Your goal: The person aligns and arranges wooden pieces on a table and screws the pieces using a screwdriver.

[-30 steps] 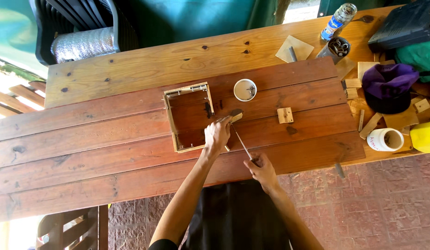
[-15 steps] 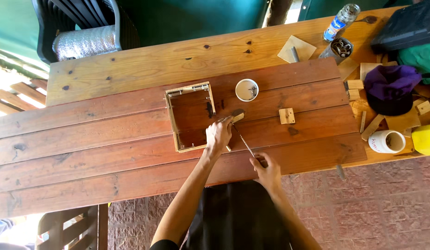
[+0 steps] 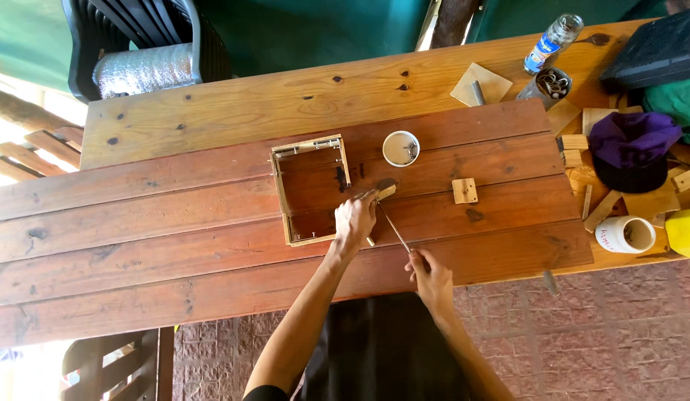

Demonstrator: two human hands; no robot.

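Reddish-brown plank table [image 3: 174,223] bears a shallow open wooden frame box [image 3: 310,189]. The left hand [image 3: 356,220], just right of the box, pinches a small pale wood piece [image 3: 386,192]. The right hand [image 3: 428,271] grips a thin metal tool [image 3: 394,227] angled toward that piece.

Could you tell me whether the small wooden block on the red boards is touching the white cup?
Apart. The head view shows the small wooden block lying right of and below the white cup, with bare red board between them.
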